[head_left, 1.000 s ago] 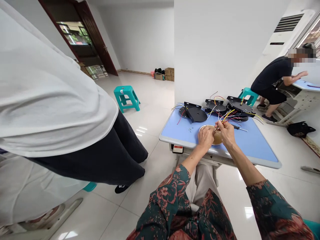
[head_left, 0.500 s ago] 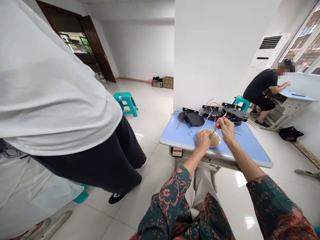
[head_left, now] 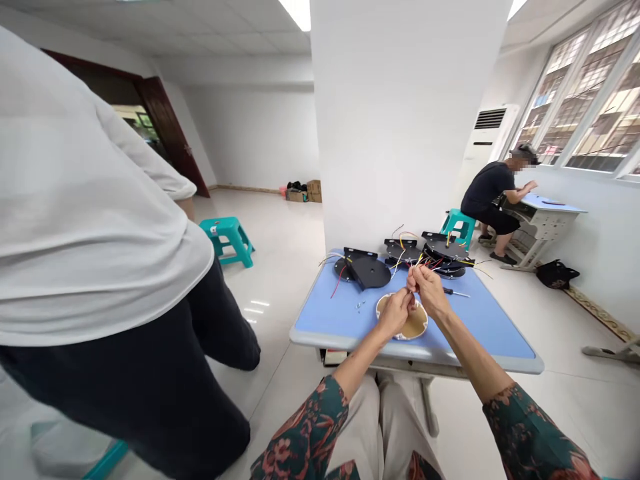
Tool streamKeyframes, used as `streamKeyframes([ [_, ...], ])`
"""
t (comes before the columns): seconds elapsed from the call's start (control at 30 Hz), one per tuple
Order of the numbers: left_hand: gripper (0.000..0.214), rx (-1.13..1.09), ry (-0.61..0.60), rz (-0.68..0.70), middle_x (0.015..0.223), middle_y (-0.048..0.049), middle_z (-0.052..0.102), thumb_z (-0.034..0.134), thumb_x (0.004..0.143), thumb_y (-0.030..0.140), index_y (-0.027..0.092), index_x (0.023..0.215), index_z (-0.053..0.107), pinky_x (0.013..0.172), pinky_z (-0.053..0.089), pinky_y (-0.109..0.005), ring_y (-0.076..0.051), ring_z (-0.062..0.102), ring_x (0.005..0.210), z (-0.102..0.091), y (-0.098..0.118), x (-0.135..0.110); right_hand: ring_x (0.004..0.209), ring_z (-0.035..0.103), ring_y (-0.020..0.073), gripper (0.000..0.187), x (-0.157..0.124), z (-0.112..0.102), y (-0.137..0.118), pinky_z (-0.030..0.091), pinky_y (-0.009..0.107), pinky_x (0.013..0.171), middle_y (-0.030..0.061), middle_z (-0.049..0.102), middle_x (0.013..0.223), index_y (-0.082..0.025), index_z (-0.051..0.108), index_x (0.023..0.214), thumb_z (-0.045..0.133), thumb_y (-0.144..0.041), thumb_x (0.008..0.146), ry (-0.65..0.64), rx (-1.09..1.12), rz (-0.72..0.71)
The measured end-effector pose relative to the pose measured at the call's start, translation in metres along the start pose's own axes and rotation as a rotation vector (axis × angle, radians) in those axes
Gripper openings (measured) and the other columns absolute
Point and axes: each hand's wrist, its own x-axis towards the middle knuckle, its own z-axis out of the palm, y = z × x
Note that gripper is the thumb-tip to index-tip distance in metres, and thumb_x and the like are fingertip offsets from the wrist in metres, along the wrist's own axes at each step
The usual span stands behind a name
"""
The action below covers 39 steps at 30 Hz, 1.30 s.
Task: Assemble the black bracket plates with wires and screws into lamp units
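Both my hands meet above a round, white-rimmed piece [head_left: 420,328] with a tan inside, lying near the front of the blue table [head_left: 480,333]. My left hand [head_left: 397,313] is pinched at the fingertips, over the left part of the round piece. Just above and right of it, my right hand [head_left: 427,288] is also closed in a pinch. Thin wires run at the fingertips; their ends are hidden by the fingers. A screwdriver [head_left: 456,293] lies right of my right hand. Small screws [head_left: 360,306] are scattered left of the round piece.
Black round housings [head_left: 369,270] with coloured wires stand along the table's back, with more black housings [head_left: 445,250] behind my right hand. A person in a white shirt [head_left: 95,220] stands close on the left. Another person [head_left: 493,193] sits at a desk on the right, beyond a white pillar [head_left: 400,120].
My hands have drawn closer together, and the wire that showed between them is now mostly covered by my fingers. The view has tilted up, and the screwdriver's handle shows more.
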Motion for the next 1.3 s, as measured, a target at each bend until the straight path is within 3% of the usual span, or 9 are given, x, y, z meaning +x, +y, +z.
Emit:
streamKeyframes([
  [0.13, 0.029, -0.059, 0.049, -0.050, 0.067, 0.0033, 0.051, 0.033, 0.104, 0.029, 0.020, 0.084, 0.052, 0.061, 0.043, -0.023, -0.012, 0.050, 0.061, 0.010, -0.012, 0.005, 0.049, 0.034, 0.0102, 0.055, 0.012, -0.005, 0.006, 0.028, 0.027, 0.048, -0.0063, 0.039, 0.055, -0.023, 0.054, 0.069, 0.074, -0.074, 0.071, -0.073, 0.044, 0.011],
  [0.27, 0.033, -0.124, 0.005, -0.116, 0.066, 0.0037, 0.046, 0.032, 0.104, 0.039, 0.021, 0.084, 0.049, 0.057, 0.039, -0.022, -0.012, 0.045, 0.060, 0.012, -0.018, 0.010, 0.049, 0.029, 0.0089, 0.051, 0.023, -0.011, 0.016, 0.024, 0.026, 0.048, -0.0066, 0.037, 0.055, -0.022, 0.054, 0.068, 0.076, -0.067, 0.074, -0.171, 0.166, 0.070],
  [0.37, 0.035, -0.072, -0.021, -0.078, 0.065, 0.0031, 0.045, 0.034, 0.103, 0.040, 0.021, 0.077, 0.046, 0.060, 0.038, -0.024, -0.013, 0.043, 0.062, 0.007, -0.019, 0.016, 0.048, 0.029, 0.0078, 0.048, 0.029, -0.017, 0.022, 0.022, 0.025, 0.048, -0.0064, 0.038, 0.055, -0.021, 0.056, 0.070, 0.077, -0.064, 0.076, -0.213, 0.234, 0.103],
  [0.6, 0.032, -0.051, -0.072, -0.009, 0.067, 0.0019, 0.047, 0.037, 0.100, 0.038, 0.022, 0.073, 0.042, 0.063, 0.037, -0.027, -0.014, 0.043, 0.063, 0.013, -0.025, 0.037, 0.046, 0.031, 0.0070, 0.048, 0.043, -0.031, 0.024, 0.020, 0.024, 0.046, -0.0064, 0.042, 0.057, -0.021, 0.056, 0.076, 0.076, -0.065, 0.076, -0.144, 0.264, 0.126],
  [0.73, 0.036, -0.123, -0.134, -0.063, 0.069, 0.0012, 0.054, 0.037, 0.103, 0.044, 0.021, 0.078, 0.050, 0.064, 0.042, -0.027, -0.014, 0.049, 0.063, 0.013, -0.024, 0.038, 0.044, 0.027, 0.0059, 0.053, 0.047, -0.036, 0.028, 0.014, 0.022, 0.044, -0.0077, 0.036, 0.056, -0.022, 0.051, 0.072, 0.074, -0.069, 0.075, -0.090, 0.233, 0.143],
  [0.83, 0.034, -0.150, 0.035, -0.056, 0.089, -0.0041, 0.067, 0.039, 0.104, 0.045, 0.020, 0.100, 0.062, 0.081, 0.050, -0.031, -0.018, 0.062, 0.083, -0.004, -0.016, 0.045, 0.046, 0.018, 0.0054, 0.058, 0.045, -0.036, 0.032, 0.013, 0.022, 0.043, -0.0087, 0.029, 0.056, -0.022, 0.045, 0.065, 0.073, -0.072, 0.074, -0.066, 0.194, 0.089],
  [0.93, 0.034, -0.208, 0.195, 0.023, 0.117, -0.0105, 0.069, 0.053, 0.098, 0.045, 0.020, 0.117, 0.067, 0.095, 0.050, -0.035, -0.022, 0.063, 0.107, -0.025, -0.006, 0.063, 0.048, 0.016, 0.0055, 0.059, 0.039, -0.035, 0.033, 0.012, 0.022, 0.043, -0.0094, 0.027, 0.056, -0.022, 0.044, 0.065, 0.071, -0.072, 0.076, -0.114, 0.145, 0.081],
  [1.1, 0.035, -0.423, -0.008, 0.149, 0.109, -0.0114, 0.072, 0.066, 0.090, 0.050, 0.017, 0.094, 0.079, 0.097, 0.050, -0.035, -0.024, 0.065, 0.104, -0.036, 0.000, 0.087, 0.048, 0.012, 0.0050, 0.060, 0.032, -0.036, 0.028, 0.011, 0.023, 0.043, -0.0107, 0.023, 0.054, -0.022, 0.040, 0.065, 0.068, -0.073, 0.079, -0.289, 0.112, 0.110],
  [1.3, 0.032, -0.561, -0.059, 0.122, 0.102, -0.0101, 0.071, 0.076, 0.085, 0.048, 0.016, 0.084, 0.080, 0.098, 0.047, -0.035, -0.023, 0.063, 0.103, -0.036, -0.004, 0.080, 0.048, 0.012, 0.0046, 0.061, 0.030, -0.041, 0.022, 0.010, 0.024, 0.045, -0.0114, 0.020, 0.053, -0.022, 0.039, 0.062, 0.069, -0.072, 0.080, -0.415, 0.095, 0.199],
])
